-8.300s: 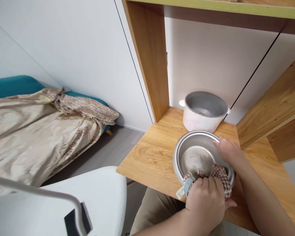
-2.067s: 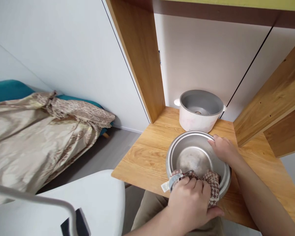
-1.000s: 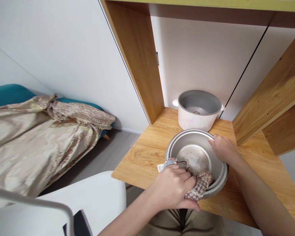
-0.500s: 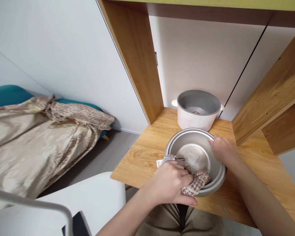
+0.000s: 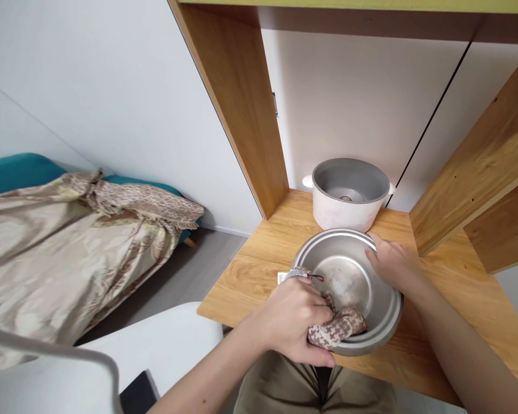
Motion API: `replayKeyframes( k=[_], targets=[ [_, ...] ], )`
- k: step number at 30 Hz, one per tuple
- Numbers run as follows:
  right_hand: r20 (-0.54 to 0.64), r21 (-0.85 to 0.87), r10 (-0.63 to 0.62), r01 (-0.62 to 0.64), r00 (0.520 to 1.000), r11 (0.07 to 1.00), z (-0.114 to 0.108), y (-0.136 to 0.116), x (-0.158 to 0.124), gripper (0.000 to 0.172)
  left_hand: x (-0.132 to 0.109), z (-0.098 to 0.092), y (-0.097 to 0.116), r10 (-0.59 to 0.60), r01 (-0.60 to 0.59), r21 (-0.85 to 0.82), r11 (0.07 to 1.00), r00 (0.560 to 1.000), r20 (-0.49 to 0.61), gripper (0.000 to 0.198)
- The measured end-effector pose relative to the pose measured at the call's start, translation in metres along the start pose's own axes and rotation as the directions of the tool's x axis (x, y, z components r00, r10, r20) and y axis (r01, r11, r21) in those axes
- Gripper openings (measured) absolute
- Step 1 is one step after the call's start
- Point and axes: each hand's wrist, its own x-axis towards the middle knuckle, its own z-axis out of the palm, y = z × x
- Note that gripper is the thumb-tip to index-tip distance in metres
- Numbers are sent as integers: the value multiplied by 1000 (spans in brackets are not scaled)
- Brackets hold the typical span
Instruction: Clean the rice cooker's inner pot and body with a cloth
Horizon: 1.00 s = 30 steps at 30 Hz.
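A wide silver metal pot is tilted slightly at the front of the wooden table. My right hand grips its far right rim, thumb inside and fingers over the outside. In my left hand is a bunched brown-and-white patterned cloth, pressed against the near left inner wall and rim of the pot. A white tag and a small dark loop stick out of the cloth beyond the fingers. Behind the silver pot stands a white cooker body with a grey inside and two side handles.
The wooden table has upright boards on its left and right and a shelf above. A white chair with a dark flat object on it is at lower left. Farther left is a teal sofa under a beige patterned cover.
My left hand and the cloth have shifted a little left and toward me along the pot's rim. The pot has moved slightly right and nearer; my right hand still holds it.
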Motion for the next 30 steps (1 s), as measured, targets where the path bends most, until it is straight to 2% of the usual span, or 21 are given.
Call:
replayKeyframes(
  k=[6, 14, 30],
  targets=[
    [-11, 88, -35, 36, 999, 995, 1, 4, 6, 33, 1, 0, -1, 16, -16, -7, 1000, 1000, -17, 69],
    [-19, 95, -21, 22, 1000, 995, 6, 7, 11, 34, -3, 8, 7, -26, 31, 80, 996, 998, -56, 66],
    [-25, 90, -23, 25, 999, 996, 10, 7, 15, 36, 0, 24, 33, -77, 115, 235, 965, 983, -166, 72]
  ],
)
